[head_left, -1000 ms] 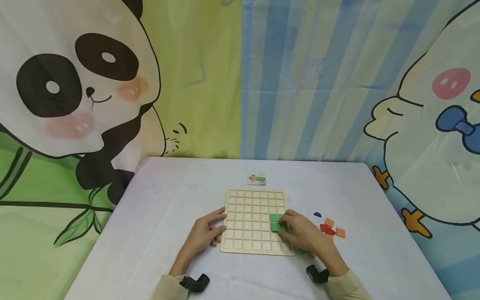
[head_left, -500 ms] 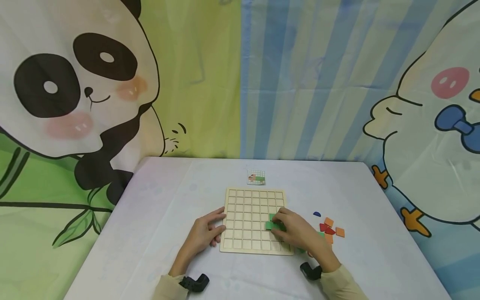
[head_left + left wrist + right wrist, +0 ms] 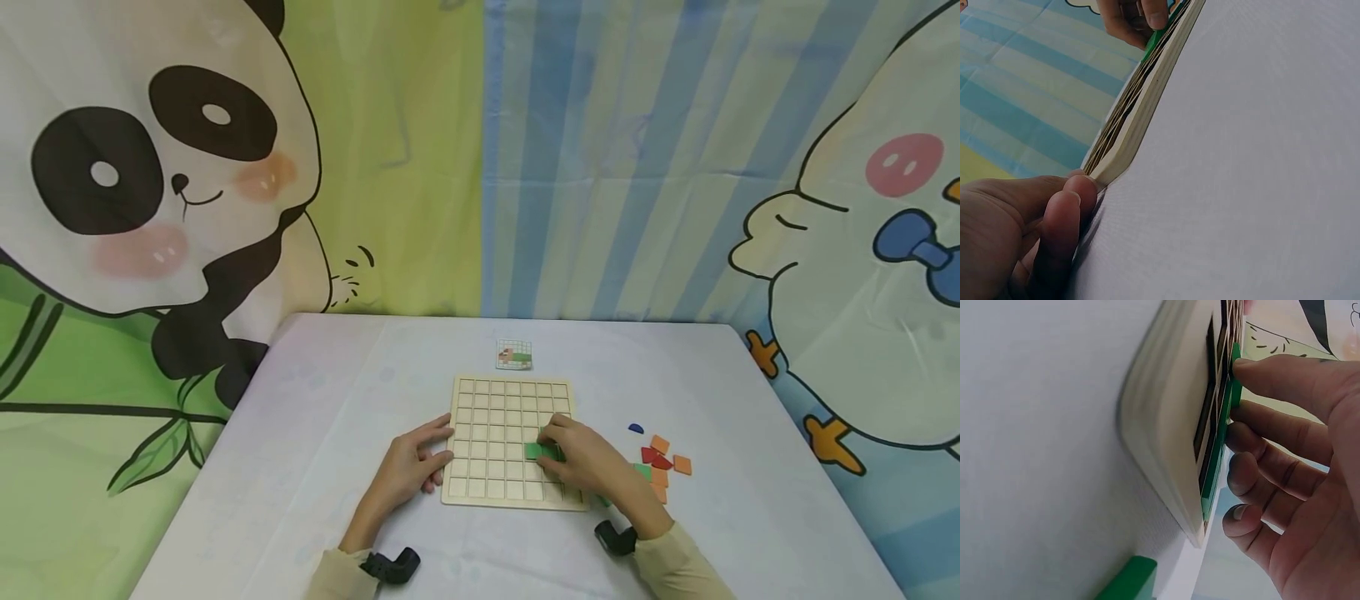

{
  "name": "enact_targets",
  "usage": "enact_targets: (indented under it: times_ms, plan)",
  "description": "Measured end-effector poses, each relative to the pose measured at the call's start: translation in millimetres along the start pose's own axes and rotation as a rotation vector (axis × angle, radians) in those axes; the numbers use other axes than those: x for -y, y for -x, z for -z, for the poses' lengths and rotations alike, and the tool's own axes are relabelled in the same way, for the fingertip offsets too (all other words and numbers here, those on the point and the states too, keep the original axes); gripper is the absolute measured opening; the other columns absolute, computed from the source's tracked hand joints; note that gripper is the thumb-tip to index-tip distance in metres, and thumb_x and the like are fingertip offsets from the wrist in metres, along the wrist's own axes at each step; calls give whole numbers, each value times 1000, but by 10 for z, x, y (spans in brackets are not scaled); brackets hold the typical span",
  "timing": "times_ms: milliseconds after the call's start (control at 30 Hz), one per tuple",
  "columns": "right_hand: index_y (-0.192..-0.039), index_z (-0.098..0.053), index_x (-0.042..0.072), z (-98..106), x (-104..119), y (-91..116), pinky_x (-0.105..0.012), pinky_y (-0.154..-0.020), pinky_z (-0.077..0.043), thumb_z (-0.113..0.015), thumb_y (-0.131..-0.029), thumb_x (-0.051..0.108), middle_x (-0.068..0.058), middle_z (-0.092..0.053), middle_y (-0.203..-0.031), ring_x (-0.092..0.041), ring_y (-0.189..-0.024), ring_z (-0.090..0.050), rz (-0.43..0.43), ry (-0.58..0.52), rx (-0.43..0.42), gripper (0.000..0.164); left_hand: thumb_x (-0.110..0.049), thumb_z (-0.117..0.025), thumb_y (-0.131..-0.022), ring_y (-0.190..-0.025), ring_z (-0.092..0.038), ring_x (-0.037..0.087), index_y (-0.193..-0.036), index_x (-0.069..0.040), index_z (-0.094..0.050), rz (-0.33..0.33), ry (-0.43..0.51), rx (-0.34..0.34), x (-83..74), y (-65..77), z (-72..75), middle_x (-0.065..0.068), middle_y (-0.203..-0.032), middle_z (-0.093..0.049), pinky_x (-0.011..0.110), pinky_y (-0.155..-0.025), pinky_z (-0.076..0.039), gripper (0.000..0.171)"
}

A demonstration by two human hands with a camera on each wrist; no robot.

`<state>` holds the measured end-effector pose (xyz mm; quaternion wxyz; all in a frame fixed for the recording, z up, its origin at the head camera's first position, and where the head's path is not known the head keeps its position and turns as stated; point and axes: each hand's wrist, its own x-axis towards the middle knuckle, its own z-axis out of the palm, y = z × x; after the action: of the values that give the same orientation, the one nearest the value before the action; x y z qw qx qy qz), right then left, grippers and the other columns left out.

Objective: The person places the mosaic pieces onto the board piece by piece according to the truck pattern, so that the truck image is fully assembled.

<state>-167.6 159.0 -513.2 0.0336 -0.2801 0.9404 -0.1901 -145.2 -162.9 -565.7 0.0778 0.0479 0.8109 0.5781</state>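
A wooden grid board (image 3: pixel 487 442) lies on the table. My right hand (image 3: pixel 588 457) is over its right half, pinching a green square tile (image 3: pixel 533 451) between thumb and index finger. In the right wrist view this tile (image 3: pixel 1235 375) is tilted up at the board's surface, and another green tile (image 3: pixel 1215 469) lies flat in the grid nearer the edge. My left hand (image 3: pixel 405 462) rests against the board's left edge, its thumb and index fingertips apart and touching it. The left wrist view shows fingertips (image 3: pixel 1075 200) at the board's corner.
Right of the board lie orange squares (image 3: pixel 682 464), red pieces (image 3: pixel 656 458), a blue half-round piece (image 3: pixel 636 428) and a green tile (image 3: pixel 642 472). Another green piece (image 3: pixel 1132 578) lies beside the board. A small picture card (image 3: pixel 513 355) sits behind the board on the white table (image 3: pixel 360 375).
My right hand has moved left across the board with the green tile, uncovering more of the loose pieces on the right. My left hand and the board have stayed put.
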Motion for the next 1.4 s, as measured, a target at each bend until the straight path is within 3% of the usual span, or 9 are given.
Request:
enact_targets:
  times_ms: [767,1400]
  plan:
    - [-110,-77,14,-41,-20,-27,-22,-72,-51,-81,-95,24,4,-64,-106,-6,-83,-54,15,12,14,19,-7,-76,-97,-52,-64,13,-143,-7,-66,-29,5,17,6,-2,20,-2,-165,-51,32,-46,-58,48]
    - [-113,-77,13,99,-97,91,-30,-82,-61,-82,-95,25,6,-69,-108,-9,-91,-65,-4,17,-41,22,-7,-76,-97,-52,-64,13,-144,-8,-66,-23,2,15,4,4,9,-1,-165,-51,32,-46,-57,48]
